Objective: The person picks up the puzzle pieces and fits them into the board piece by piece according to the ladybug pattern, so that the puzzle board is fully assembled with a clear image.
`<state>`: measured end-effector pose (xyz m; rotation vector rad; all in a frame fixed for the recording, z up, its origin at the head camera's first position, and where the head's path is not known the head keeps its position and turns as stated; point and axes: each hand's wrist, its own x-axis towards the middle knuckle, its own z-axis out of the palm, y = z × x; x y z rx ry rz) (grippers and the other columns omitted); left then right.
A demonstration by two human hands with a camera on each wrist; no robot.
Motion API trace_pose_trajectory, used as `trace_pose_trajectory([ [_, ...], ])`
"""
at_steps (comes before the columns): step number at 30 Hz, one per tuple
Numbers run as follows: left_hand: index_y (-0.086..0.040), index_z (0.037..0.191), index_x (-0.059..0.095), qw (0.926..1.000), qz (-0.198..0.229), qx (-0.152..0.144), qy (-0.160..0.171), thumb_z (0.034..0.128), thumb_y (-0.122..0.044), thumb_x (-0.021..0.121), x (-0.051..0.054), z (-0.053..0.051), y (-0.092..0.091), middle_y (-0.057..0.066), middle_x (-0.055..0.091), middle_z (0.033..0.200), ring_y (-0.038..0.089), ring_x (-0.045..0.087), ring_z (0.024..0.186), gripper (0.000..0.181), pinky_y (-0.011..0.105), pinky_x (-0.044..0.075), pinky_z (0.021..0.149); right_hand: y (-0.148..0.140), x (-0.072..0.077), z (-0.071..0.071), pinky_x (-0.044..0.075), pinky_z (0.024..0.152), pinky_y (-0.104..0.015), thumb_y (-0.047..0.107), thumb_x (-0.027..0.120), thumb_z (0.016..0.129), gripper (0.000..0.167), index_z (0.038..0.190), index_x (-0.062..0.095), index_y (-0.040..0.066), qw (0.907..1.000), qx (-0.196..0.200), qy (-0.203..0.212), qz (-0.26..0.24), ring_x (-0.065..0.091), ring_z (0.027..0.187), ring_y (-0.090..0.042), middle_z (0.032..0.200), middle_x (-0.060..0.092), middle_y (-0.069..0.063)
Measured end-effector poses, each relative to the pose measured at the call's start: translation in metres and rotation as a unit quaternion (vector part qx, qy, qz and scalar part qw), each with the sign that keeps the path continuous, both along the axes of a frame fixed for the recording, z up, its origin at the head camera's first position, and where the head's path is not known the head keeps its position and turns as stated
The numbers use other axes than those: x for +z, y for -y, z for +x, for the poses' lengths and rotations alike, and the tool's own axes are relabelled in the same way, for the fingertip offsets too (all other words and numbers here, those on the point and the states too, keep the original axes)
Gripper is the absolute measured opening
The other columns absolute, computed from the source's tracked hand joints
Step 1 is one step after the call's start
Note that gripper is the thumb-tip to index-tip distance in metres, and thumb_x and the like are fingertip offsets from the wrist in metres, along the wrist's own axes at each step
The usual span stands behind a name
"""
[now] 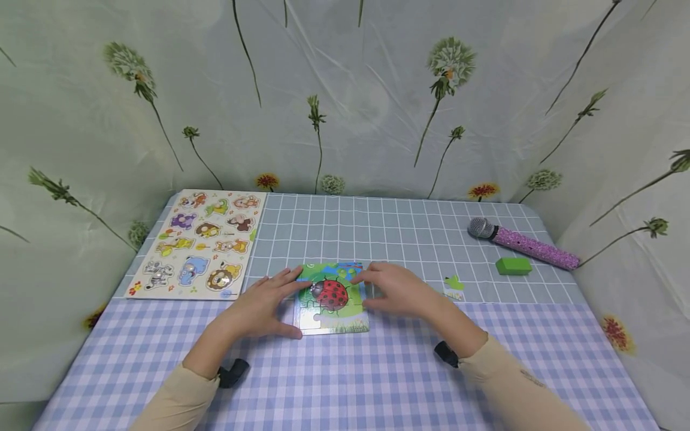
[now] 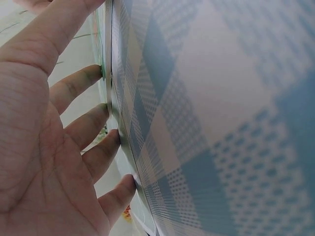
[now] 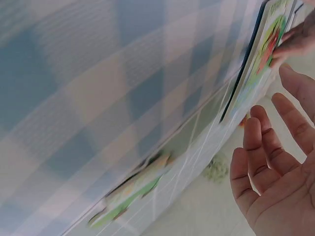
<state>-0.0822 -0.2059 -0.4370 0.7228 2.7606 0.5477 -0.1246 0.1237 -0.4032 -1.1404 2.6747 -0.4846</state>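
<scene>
A ladybug jigsaw puzzle [image 1: 330, 294] lies flat near the middle of the table, a pale bare patch showing at its lower left. My left hand [image 1: 268, 305] rests at the puzzle's left side with the fingers spread, the index fingertip on its upper left and the thumb by its lower left corner. In the left wrist view the straight fingers [image 2: 78, 86] touch down along the table. Over the puzzle's right edge hovers my right hand [image 1: 401, 290], fingers loosely bent and holding nothing. Off to its right lies a loose puzzle piece [image 1: 454, 287] with green on it.
An animal puzzle board [image 1: 196, 245] lies at the back left. At the back right are a glittery purple microphone [image 1: 523, 242] and a green block [image 1: 513, 266]. A grey grid cloth [image 1: 323, 230] meets the blue checked cloth [image 1: 345, 383]; a flowered curtain [image 1: 366, 120] hangs behind.
</scene>
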Motion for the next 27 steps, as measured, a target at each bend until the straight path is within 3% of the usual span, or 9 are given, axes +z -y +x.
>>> trace_pose_trajectory([
  [10,-0.024,0.16,0.053,1.0,-0.001,0.002,0.001,0.0737,-0.061,0.093,0.0,0.0,0.0,0.009,0.03,0.178,0.043,0.033,0.162,0.102,0.076,0.031,0.123,-0.041,-0.003,-0.005,0.055,0.083,-0.038,0.024,0.087,0.091,0.046,0.134,0.074,0.014,0.9982,-0.059,-0.006,0.002,0.06,0.092,-0.016,0.115,0.071,-0.008],
  [22,-0.024,0.16,0.053,1.0,-0.001,0.0,0.003,0.0741,-0.061,0.093,0.002,0.0,0.0,0.009,0.03,0.178,0.043,0.032,0.162,0.102,0.076,0.031,0.123,-0.076,-0.005,-0.006,0.056,0.102,-0.055,0.019,0.088,0.089,0.053,0.138,0.071,0.011,0.9938,-0.111,0.011,-0.006,0.066,0.118,-0.035,0.128,0.069,-0.015],
  [27,-0.024,0.16,0.053,1.0,0.001,0.002,0.007,0.074,-0.06,0.093,0.002,0.0,-0.001,0.01,0.03,0.178,0.044,0.032,0.162,0.102,0.076,0.03,0.124,-0.083,-0.007,-0.007,0.055,0.104,-0.057,0.022,0.09,0.088,0.056,0.14,0.071,0.013,0.9915,-0.128,0.024,0.004,0.064,0.12,-0.037,0.13,0.069,-0.016],
])
